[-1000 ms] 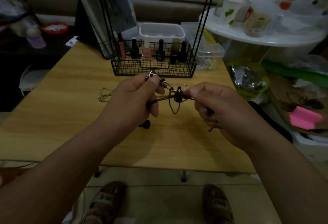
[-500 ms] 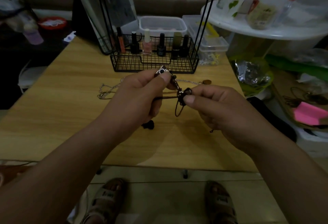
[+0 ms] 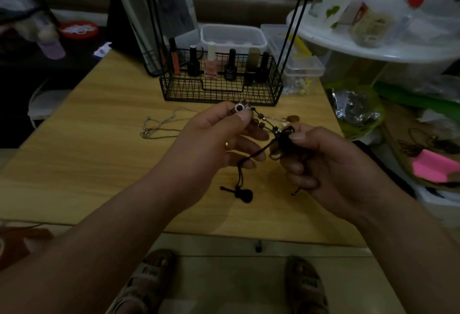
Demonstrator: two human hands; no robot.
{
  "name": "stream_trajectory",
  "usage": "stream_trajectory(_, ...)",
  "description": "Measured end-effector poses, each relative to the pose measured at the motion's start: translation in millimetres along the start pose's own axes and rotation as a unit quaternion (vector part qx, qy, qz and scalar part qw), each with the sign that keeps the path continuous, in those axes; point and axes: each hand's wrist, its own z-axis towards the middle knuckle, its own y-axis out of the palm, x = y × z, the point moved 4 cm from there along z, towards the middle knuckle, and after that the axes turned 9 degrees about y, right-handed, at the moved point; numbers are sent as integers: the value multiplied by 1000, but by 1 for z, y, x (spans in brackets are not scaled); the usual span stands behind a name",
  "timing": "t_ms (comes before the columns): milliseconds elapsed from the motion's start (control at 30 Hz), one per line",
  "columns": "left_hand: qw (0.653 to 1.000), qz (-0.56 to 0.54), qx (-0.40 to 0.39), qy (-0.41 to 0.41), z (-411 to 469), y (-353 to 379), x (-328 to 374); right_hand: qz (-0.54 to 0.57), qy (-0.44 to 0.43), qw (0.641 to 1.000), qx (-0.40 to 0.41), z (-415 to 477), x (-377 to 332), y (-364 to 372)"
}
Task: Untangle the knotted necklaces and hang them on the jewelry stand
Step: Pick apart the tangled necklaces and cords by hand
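Note:
Above the wooden table my left hand pinches the silver pendant of a dark cord necklace. A short beaded stretch runs from there to the knot, which my right hand pinches between thumb and fingers. The cord's tail hangs down to a dark tassel end on the table. A silver chain necklace lies on the table behind my left hand, with a brown disc pendant near my right thumb. The black jewelry stand's rods rise from the wire basket.
A black wire basket with several nail polish bottles stands at the back of the table. Clear plastic boxes sit behind it. A cluttered white round table and bags crowd the right side. My sandalled feet show below the table's front edge.
My hands have shifted slightly right and drawn closer together. The cord's loop has slackened and its tasselled tail now hangs down to the table below my left hand.

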Motion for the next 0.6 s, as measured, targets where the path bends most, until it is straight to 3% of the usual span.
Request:
stream_trajectory(267,991,133,-6,-3,-3,-3,-4,-132,-52,990,17,-3,-3,6)
stream_trajectory(600,967,239,-72,47,-8,-3,-3,-165,-73,983,39,-4,-3,8)
